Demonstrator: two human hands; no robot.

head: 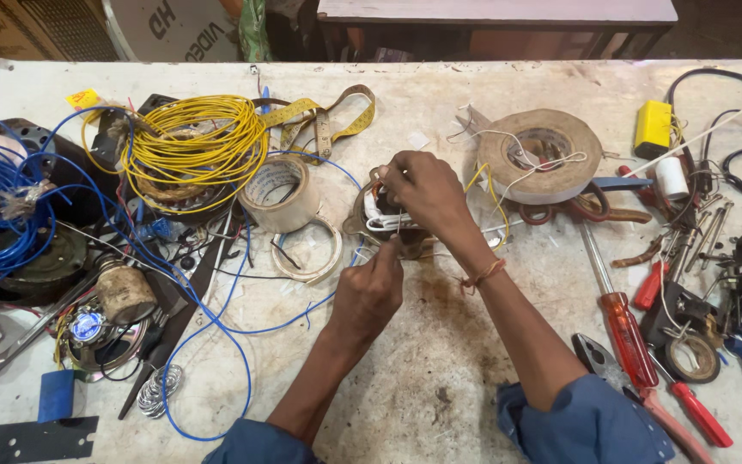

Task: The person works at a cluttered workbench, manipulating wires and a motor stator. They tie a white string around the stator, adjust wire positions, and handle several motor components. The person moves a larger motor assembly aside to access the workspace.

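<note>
Hands meet at the table's point(440, 378) middle over a small wound part point(377, 212); the right hand point(422, 191) covers it from above and the far side, fingers closed on its top, while the left hand point(369, 292) sits just on the near side, fingertips pinched on a thin wire point(399, 225). Wire runs near-to-far between both hands; left is nearer to its lower end, right to the part.
</note>
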